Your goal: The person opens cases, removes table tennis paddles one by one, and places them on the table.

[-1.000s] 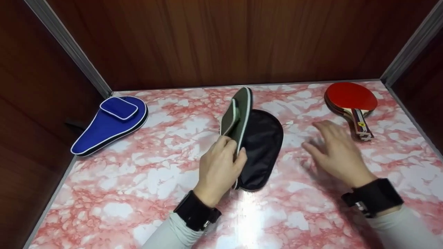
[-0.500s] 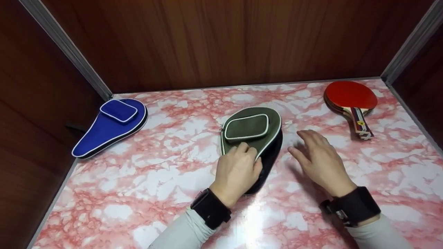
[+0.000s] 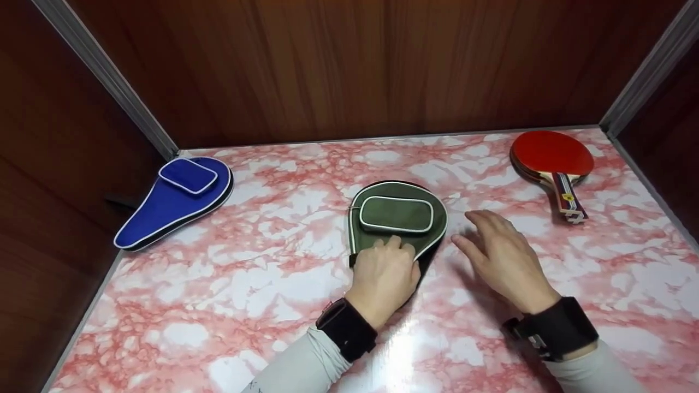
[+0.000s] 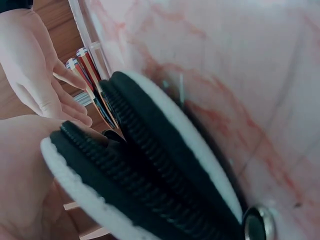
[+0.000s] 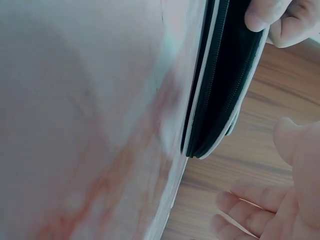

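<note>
A green table tennis paddle case [image 3: 396, 214] with white piping and a front pocket lies in the middle of the table. My left hand [image 3: 385, 281] grips the lower, narrow part of its top cover, thumb tucked inside the edge. The zipper is undone along the right side; in the left wrist view its two black toothed edges [image 4: 150, 145] stand apart. The right wrist view shows the thumb in the dark opening [image 5: 235, 60]. To the right of the case, my right hand [image 3: 505, 259] hovers with relaxed fingers, holding nothing.
Stacked table tennis paddles [image 3: 554, 153], red rubber uppermost, lie at the back right with handles toward me. A blue paddle case [image 3: 180, 199] rests at the far left. Brown wood-grain panels [image 3: 349, 71] enclose the marbled table [image 3: 246, 305] at the back and sides.
The green case's cover, raised on edge a second ago, has come down flat over its black back half, and the case sits slightly nearer. My right hand has shifted left, away from the paddles.
</note>
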Demonstrator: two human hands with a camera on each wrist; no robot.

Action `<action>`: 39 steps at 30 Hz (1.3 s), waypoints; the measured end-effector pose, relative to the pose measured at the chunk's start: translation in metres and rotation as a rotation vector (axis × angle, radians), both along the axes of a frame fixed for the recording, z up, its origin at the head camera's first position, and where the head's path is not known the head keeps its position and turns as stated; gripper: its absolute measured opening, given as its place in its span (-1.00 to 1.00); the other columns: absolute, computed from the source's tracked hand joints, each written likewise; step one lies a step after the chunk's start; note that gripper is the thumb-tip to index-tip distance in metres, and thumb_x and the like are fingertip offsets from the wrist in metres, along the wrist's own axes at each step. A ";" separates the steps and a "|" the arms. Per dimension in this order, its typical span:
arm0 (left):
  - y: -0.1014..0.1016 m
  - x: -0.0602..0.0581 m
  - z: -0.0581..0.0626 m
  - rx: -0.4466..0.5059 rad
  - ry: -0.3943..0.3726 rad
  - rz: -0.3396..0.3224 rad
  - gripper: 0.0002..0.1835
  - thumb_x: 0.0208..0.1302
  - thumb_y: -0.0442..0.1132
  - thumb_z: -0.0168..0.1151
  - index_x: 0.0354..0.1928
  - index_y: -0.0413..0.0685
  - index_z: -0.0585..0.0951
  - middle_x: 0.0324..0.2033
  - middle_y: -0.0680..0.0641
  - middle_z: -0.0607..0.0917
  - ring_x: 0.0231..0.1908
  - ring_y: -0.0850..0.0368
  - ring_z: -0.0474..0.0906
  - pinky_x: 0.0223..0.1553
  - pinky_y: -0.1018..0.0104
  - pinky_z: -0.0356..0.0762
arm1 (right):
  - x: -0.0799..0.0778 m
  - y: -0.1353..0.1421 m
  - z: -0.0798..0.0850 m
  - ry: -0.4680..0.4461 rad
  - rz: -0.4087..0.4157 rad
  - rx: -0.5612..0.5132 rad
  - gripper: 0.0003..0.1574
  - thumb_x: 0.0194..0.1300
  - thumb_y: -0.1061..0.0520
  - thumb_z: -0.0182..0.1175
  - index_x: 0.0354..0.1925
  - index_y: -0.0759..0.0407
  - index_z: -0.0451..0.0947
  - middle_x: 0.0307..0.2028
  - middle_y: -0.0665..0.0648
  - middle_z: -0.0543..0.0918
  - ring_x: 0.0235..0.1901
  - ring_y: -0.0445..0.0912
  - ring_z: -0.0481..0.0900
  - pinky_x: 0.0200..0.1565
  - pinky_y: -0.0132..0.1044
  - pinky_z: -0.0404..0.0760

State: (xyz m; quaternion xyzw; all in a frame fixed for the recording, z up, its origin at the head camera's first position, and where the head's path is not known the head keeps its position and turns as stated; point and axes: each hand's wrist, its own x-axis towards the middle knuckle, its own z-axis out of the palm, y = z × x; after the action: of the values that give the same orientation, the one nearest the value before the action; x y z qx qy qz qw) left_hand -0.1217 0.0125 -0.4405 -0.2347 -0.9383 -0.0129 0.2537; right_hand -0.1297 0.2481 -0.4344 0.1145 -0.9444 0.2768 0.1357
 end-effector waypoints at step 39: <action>-0.020 0.046 -0.006 -0.291 -0.109 0.081 -0.63 0.54 -0.16 0.22 0.30 0.05 0.71 0.16 -0.18 0.78 0.10 -0.16 0.72 0.02 -0.09 0.70 | 0.008 -0.011 0.006 0.005 0.117 0.089 -0.13 0.61 -0.20 0.32 0.56 0.33 0.44 0.55 0.39 0.45 0.61 0.35 0.26 0.49 0.42 0.24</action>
State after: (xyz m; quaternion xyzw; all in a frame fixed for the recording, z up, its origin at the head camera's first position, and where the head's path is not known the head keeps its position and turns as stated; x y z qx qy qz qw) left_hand -0.0754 -0.0077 -0.4464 -0.2297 -0.9513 0.1208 0.1661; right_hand -0.1218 0.2367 -0.4287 0.1761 -0.9471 0.2417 0.1163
